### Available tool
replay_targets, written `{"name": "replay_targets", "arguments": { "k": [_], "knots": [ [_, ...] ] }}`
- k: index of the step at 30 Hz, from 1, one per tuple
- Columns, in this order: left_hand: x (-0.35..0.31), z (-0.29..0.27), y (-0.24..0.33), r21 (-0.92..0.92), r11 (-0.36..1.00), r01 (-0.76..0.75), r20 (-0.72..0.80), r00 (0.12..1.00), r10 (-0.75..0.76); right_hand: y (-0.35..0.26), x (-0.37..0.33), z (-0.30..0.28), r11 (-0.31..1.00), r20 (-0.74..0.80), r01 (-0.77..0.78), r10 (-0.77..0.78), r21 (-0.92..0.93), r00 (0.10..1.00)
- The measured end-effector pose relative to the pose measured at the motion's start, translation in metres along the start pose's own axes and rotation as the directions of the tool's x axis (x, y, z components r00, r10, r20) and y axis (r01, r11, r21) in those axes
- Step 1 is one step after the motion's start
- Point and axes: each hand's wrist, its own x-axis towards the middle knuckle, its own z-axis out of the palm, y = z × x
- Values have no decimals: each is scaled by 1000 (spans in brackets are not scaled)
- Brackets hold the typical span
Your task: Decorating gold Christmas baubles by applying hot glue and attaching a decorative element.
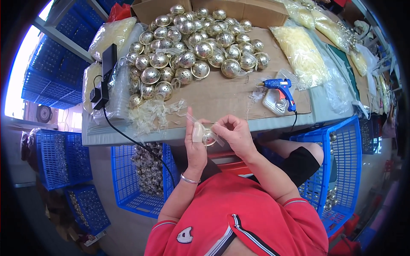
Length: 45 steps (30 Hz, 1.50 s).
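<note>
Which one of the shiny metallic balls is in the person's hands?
The gold-toned ball between the left hand and the right hand, by the front edge of the table; the heaped balls lie farther off, untouched by hands.

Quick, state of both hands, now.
Left hand: closed, holding a shiny metallic ball.
Right hand: fingertips closed together at the ball; what they pinch cannot be told.

L head cam, wide fisheye, facing dn, close over table (277, 124)

Crowded across a cloth-covered table (104, 136)
Topped with a cardboard sheet (209, 100); heaped with metallic balls (203, 50); set with a blue glue gun (275, 83).
</note>
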Motion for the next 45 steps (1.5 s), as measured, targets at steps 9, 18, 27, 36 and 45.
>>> {"name": "replay_targets", "arguments": {
  "k": [9, 18, 27, 36, 45],
  "knots": [
    [-6, -5, -1, -4, 1000, -18, -44, 999, 18, 12, -2, 0, 999, -10, -10, 9, -50, 1000],
    [-37, -98, 80, 88, 978, -188, -485, 850, 207, -36, 39, -27, 354, 154, 384, -532, -853, 832],
    [-61, -235, 87, -201, 924, -325, -901, 431, -44, -52, 147, -53, -385, 288, 89, -498, -919, 818],
    [-32, -74, 63, -209, 978, 17, -160, 986, -51, -46, 113, -23, -315, 383, 260, -440, -913, 812],
    [4, -7, 5, -303, 900, 313, 90, 950, -300, -33, 9, -17, 559, 432, 471, -212, -682, 877]
  ]
}}
